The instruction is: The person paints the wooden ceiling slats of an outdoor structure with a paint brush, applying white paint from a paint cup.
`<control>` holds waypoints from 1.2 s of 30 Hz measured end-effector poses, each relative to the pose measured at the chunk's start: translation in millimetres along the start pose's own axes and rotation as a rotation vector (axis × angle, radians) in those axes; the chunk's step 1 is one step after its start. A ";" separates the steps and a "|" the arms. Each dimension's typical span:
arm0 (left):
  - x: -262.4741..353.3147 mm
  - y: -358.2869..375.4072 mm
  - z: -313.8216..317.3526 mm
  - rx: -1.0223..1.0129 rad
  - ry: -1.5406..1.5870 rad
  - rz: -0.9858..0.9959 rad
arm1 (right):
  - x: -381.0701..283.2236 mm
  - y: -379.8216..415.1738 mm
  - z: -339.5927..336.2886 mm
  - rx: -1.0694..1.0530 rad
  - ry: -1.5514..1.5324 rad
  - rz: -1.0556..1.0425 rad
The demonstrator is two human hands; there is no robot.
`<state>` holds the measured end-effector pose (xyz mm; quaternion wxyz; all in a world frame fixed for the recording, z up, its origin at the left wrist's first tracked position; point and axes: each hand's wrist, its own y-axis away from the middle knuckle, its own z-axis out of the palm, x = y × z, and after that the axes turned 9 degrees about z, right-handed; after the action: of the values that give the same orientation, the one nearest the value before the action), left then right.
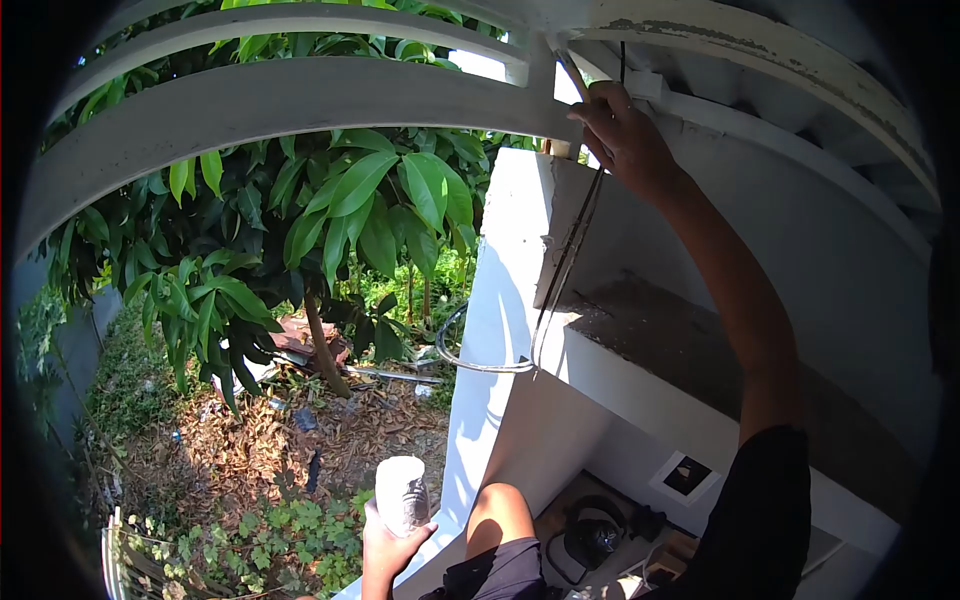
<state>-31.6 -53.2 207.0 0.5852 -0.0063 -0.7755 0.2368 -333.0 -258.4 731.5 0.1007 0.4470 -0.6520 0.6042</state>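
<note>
My right hand (pixel 627 140) is raised high and closed around a slim paintbrush (pixel 572 74), which points up to the left against the white post joining the beams. Its bristle end is hard to make out. Low in the view, my left hand (pixel 392 548) wraps around a white cup (pixel 402 496) with dark marks on its side; what is inside cannot be seen. Curved white beams (pixel 300 98) run across the top, left of my right hand. Dark cables (pixel 572 250) hang just below that hand, beside the white pillar (pixel 520 195).
A loop of cable (pixel 480 364) sticks out from the pillar. A concrete ledge (pixel 650 385) runs right, below my right arm. Far below are a black round object (pixel 592 538) and my bent knee (pixel 502 512). A leafy tree (pixel 370 200) and littered ground (pixel 270 450) lie left.
</note>
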 end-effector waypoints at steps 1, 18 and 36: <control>0.1 0.0 0.3 0.002 0.002 0.019 | 2.0 1.0 -1.7 0.003 -0.002 0.013; -22.4 4.7 -3.2 0.020 0.054 0.000 | -3.6 8.6 -6.0 0.256 0.043 0.014; -25.5 -0.8 -4.2 0.002 0.119 0.072 | 0.9 -0.2 -0.1 0.156 -0.135 0.096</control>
<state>-19.5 -59.7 185.1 0.6214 -0.0474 -0.7383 0.2577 -333.5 -258.7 732.3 -0.0078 0.4613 -0.6290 0.6257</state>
